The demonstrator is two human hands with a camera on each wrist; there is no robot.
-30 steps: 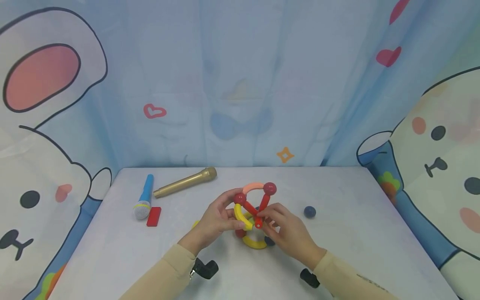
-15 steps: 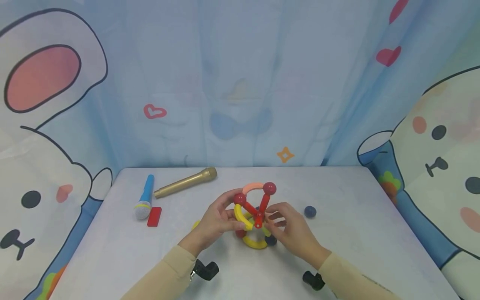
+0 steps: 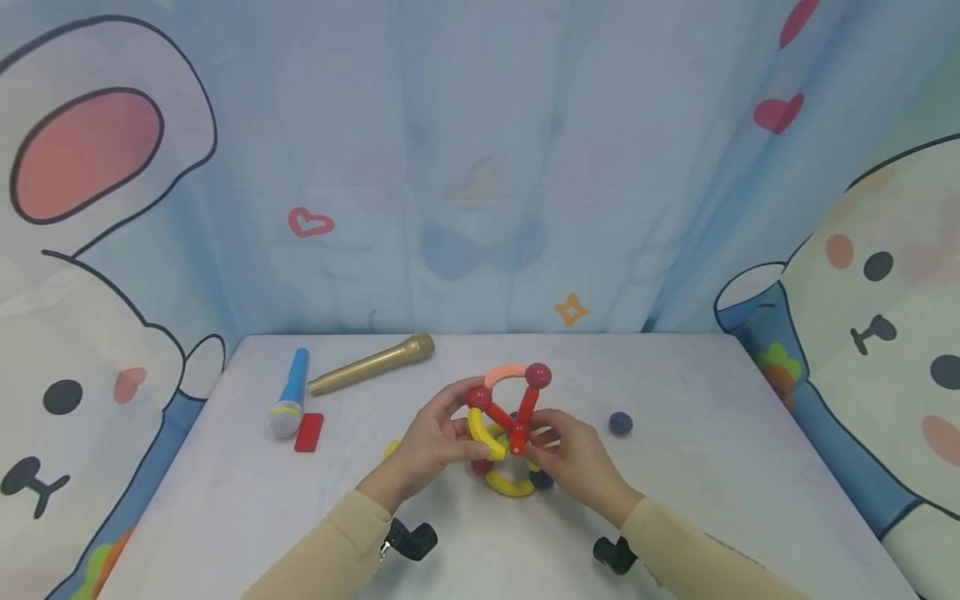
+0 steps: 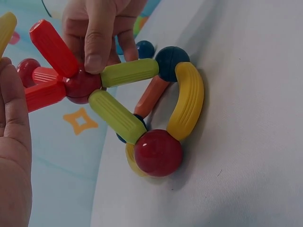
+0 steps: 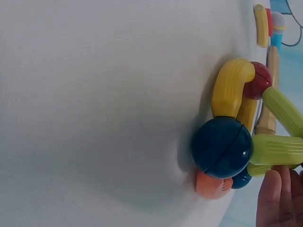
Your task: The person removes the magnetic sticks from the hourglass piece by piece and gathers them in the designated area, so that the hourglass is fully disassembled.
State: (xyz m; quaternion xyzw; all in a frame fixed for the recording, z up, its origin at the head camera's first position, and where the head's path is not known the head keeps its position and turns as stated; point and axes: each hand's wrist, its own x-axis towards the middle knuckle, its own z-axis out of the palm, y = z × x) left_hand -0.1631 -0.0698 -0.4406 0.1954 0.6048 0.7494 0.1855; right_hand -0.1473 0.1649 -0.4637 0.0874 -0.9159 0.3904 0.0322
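Standing at mid-table (image 3: 675,500), the rod-and-ball toy (image 3: 508,433) looks well along: a base ring of curved rods and balls carries a red-and-yellow upper frame. Left hand (image 3: 435,442) grips a yellow rod (image 3: 483,433); right hand (image 3: 573,458) pinches the red hub ball (image 4: 81,85). One blue ball (image 3: 619,423) lies loose nearby. No containers appear.

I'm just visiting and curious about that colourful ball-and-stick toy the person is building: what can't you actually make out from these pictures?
- Head view: the toy structure has its lower part covered by the left hand and right hand.
- Left wrist view: the yellow curved stick is cut off by the top-left edge.
- Right wrist view: only fingertips show at the bottom edge, so the grip is unseen.
- Head view: the red block is too small for detail.
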